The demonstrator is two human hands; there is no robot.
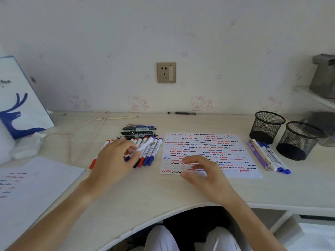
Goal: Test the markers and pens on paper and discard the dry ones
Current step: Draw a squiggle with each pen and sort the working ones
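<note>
Fingers (133, 151) of left hand (116, 156) seemingly pinch a marker (145, 146); right hand (204, 171) hovers relaxed over scribbled paper (208, 147).

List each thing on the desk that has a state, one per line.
left hand: pinching a marker in the marker pile
right hand: open, over the test sheet
test sheet: flat, covered in squiggles
two mesh cups: upright; contents cannot be told
set-aside pens: lying capped beside the sheet

The pale wood-grain desk (148, 189) looks smooth and matt. Two black wire-mesh metal pen cups (266, 126) stand by glossy white plastic markers (151, 147) and a matt white paper sheet (241, 173).
</note>
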